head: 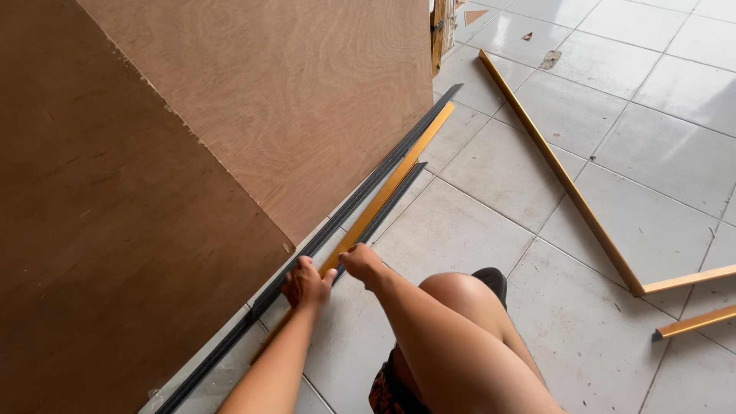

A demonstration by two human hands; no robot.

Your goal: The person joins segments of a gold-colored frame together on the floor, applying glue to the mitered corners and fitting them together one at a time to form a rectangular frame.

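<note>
Low in the middle of the frame, both hands meet on a long yellow strip (383,192) that lies on the tiled floor (659,84) and runs diagonally from the lower left up toward the top centre. The left hand (305,285) rests over the strip's near part, its fingers curled down and pressed together around the strip's edge. The right hand (360,262) sits just beside it, slightly higher in the frame, fingers also folded down onto the strip; whether they pinch it or only press on it cannot be told.

The strip lies between two dark rails (360,198) that follow the same diagonal, right against the lower edge of a large plywood sheet (291,100), which fills the upper left. A darker brown board (100,230) covers the left side. A bent knee (460,295) shows at the lower centre. Well apart, on the right, a long gold-coloured strip (560,172) lies across the tiles, with two shorter gold pieces (694,300) near the right edge.
</note>
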